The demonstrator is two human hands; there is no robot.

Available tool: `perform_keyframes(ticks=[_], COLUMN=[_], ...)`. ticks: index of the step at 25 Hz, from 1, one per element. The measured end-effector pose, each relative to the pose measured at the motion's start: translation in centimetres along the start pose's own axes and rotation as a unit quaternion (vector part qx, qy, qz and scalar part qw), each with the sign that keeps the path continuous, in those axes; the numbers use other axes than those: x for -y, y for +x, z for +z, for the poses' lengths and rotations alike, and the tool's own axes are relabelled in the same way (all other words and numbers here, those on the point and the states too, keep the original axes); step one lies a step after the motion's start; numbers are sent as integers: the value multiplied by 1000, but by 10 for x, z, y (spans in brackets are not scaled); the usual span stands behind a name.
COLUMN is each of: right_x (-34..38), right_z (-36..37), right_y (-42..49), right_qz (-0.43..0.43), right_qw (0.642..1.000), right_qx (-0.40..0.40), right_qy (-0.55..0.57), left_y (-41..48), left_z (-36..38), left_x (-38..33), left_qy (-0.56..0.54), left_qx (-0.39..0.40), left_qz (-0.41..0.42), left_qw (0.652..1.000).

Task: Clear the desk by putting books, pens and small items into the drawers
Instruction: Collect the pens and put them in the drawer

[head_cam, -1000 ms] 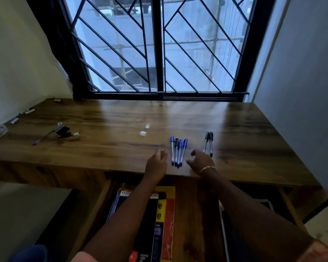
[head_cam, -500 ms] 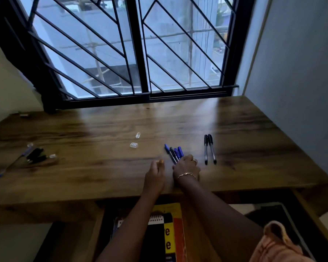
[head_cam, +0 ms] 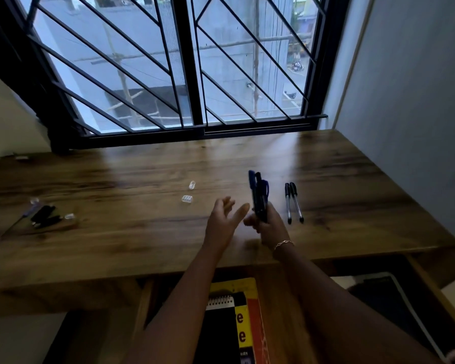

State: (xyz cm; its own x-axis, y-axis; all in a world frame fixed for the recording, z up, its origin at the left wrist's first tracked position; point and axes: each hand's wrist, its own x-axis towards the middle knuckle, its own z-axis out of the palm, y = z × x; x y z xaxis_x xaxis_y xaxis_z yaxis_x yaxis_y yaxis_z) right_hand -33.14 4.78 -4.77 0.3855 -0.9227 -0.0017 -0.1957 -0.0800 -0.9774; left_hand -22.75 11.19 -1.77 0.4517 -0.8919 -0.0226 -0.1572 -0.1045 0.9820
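Right hand (head_cam: 267, 228) grasps the blue pens (head_cam: 258, 195) (apparently four) above the desk (head_cam: 116, 232); left hand (head_cam: 222, 223) released beside it. Books (head_cam: 237, 324) already lie in the drawer (head_cam: 281, 311) below; black pens (head_cam: 293, 202), just rightward, not yet stowed.

A tall window (head_cam: 191, 74) with a black frame and slanting black bars fills the back. Through it show a grey concrete building (head_cam: 229, 82), a wooden scaffold pole (head_cam: 256, 61) and a motorbike (head_cam: 297, 66) on the street. A pale wall (head_cam: 418, 101) stands at the right, a cream wall (head_cam: 8, 122) at the left.
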Motion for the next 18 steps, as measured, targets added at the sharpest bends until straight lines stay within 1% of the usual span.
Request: perform_keyframes(ticks=[1, 3, 6, 8, 10, 13, 15, 18], right_x=[3, 5, -3, -10, -6, 10, 15, 17], right_z=[-3, -9, -14, -15, -15, -15, -16, -18], right_y=[-2, -6, -13, -16, -17, -16, -17, -18], right_qz=[-33, -68, -60, -56, -58, -57, -56, -37], right_qw=[998, 992, 991, 989, 989, 989, 987, 987], right_qx=[12, 42, 101, 134, 137, 138, 149, 158], right_qy=[55, 94, 61, 27, 5, 5, 2, -13], left_y=[4, 11, 15, 14, 11, 10, 10, 13], left_z=[1, 2, 3, 3, 3, 4, 4, 3], left_x=[-8, -19, -20, -16, -15, -23, -27, -26], left_qy=[-14, -25, -15, -12, -23, -47, -38, -5], left_qx=[16, 57, 107, 118, 124, 154, 182, 218], left_qz=[25, 60, 73, 80, 93, 105, 113, 100], left_qw=[999, 996, 991, 990, 988, 981, 976, 971])
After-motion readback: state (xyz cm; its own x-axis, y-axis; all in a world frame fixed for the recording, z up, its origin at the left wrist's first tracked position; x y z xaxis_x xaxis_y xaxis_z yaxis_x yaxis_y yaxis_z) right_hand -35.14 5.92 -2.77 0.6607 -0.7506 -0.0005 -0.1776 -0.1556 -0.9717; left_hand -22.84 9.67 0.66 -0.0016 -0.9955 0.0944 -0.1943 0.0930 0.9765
